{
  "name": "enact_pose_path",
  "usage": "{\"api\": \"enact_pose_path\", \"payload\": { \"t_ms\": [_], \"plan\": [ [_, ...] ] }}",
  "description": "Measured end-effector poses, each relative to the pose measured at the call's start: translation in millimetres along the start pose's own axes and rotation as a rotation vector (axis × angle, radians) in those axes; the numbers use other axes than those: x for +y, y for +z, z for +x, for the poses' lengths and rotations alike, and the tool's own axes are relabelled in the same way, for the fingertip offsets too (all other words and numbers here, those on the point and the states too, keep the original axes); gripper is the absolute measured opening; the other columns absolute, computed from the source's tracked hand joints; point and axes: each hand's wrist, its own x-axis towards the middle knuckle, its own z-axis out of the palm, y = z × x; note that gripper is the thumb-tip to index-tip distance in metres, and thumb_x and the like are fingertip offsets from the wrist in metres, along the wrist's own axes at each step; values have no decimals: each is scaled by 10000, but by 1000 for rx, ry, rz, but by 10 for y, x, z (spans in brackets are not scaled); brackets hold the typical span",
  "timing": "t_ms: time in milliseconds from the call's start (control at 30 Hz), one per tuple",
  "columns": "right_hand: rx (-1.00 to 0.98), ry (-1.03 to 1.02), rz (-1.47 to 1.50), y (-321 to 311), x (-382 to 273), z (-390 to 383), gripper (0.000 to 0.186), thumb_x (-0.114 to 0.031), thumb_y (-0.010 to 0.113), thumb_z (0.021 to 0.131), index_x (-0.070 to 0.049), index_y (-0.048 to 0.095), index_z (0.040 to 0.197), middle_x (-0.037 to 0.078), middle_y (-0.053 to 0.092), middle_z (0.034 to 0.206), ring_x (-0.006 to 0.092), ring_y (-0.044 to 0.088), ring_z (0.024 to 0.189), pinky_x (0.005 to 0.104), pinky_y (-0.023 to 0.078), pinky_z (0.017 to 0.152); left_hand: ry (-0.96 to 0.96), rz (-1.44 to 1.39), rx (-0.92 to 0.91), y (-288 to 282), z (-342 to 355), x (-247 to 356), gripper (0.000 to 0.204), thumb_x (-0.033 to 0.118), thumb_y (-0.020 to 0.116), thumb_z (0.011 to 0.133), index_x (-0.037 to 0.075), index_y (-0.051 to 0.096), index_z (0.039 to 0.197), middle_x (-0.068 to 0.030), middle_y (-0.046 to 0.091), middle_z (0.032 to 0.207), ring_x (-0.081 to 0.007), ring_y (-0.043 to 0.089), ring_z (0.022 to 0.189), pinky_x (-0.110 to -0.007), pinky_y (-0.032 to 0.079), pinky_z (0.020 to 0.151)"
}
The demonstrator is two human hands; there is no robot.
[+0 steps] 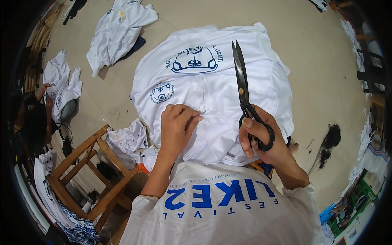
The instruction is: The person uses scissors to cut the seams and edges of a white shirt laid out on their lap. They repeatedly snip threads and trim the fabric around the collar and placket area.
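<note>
White printed shirt point(220, 96) wants keeping taut, left fingers point(184, 111) nearly together, any hold unclear; right fingers point(245, 143) grip black tailor's shears point(241, 91).

I find the lighting even and fairly bright, its source out of view. The white cloth point(222, 92) shows pale, its folds marked by soft grey shadows. The scissors point(243, 97) register sharply, with faint sheen on the blades point(241, 65). Toward the rim, lines bend, detail softens, a person point(34, 122) at left is dim, corners fall black.
</note>
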Motion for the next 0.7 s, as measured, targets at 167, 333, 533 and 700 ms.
{"api": "enact_pose_path", "payload": {
  "t_ms": [167, 333, 533, 700],
  "plan": [
    [36, 48, 33, -94, 154, -37, 276, -245, 703, 1000, -48, 510, 984, 83, 625, 634, 140, 533, 427, 287, 419, 394, -27, 21, 18, 68, -10, 6, 116, 136, 823, 847, 104, 751, 932, -29, 682, 925, -269, 574, 880, -398, 423, 781],
    [24, 62, 1, -101, 169, -57, 283, -235, 708, 996, -53, 492, 969, 83, 622, 631, 140, 527, 418, 285, 407, 385, -20, -11, 40, 54, -12, -20, 111, 83, 797, 859, 74, 728, 946, -66, 683, 928, -307, 577, 899, -399, 432, 802],
    [59, 37, -91, -48, 174, -1, 314, -198, 753, 974, -59, 472, 956, 92, 653, 664, 135, 558, 446, 275, 431, 416, -26, -5, 59, 10, -71, 18, 89, 85, 736, 930, 60, 663, 973, -61, 657, 978, -278, 578, 920, -391, 419, 796],
    [164, -348, -501, 37, 363, 273, 409, -186, 851, 901, -51, 467, 938, 74, 660, 685, 111, 571, 526, 274, 448, 488, -111, -119, 80, -9, -153, 89, 72, 24, 685, 957, 25, 626, 998, -108, 626, 969, -301, 584, 898, -400, 446, 811]
  ]
}}
